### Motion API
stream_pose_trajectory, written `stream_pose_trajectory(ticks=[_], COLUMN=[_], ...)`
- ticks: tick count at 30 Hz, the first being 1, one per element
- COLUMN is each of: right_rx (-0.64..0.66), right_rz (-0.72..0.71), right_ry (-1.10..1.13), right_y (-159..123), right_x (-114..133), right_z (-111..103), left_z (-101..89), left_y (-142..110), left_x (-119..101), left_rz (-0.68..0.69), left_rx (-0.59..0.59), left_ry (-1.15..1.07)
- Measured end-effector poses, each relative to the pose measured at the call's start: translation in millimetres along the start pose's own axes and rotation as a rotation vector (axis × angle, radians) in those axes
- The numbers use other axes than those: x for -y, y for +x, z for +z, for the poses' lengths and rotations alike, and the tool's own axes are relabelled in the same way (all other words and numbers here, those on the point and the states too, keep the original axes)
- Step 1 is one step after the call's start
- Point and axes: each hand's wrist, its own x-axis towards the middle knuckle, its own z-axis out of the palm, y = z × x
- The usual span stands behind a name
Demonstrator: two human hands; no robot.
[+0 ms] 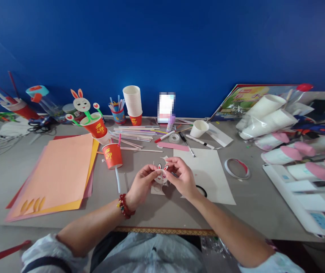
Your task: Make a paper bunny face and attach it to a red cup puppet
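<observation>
Between both hands is a small white paper rabbit face point(161, 179) with red-lined ears and drawn features. My left hand point(144, 181) pinches its left side, thumb on the front. On the opposite edge, my right hand point(181, 175) grips it the same way, the two thumbs close together. Paper scraps point(157, 189) lie on the table just beneath. A white sheet point(219, 170) lies by my right hand, with a black ring point(201, 190) partly hidden by my wrist. Left of my hands, a red paper cup point(112, 156) has straws stuck through it.
Coloured paper sheets point(57, 167) lie at left. Behind stand a finished cup rabbit point(82, 104), stacked white cups point(132, 99) and loose straws point(136, 133). A tape roll point(237, 168), a white paper cup point(199, 129) and bagged cups point(267, 117) are at right.
</observation>
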Motion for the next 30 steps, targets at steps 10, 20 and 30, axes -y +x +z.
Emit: stream_pose_trajectory(ticks=[10,20,30], right_rx=[-0.002,-0.007,0.044], right_rz=[-0.01,-0.03,0.005], right_ry=[-0.009,-0.022,0.003], right_y=[-0.1,0.0,2.5], right_x=[1.2,1.2,2.9], right_z=[-0.3,0.2,-2.6], left_z=[0.5,-1.6,-1.7], left_y=[-0.6,0.5,1.7], left_x=[-1.4,2.3,3.6], left_rz=[0.004,0.006,-0.004], left_rx=[0.011,0.014,-0.007], left_ry=[-0.014,-0.007,-0.004])
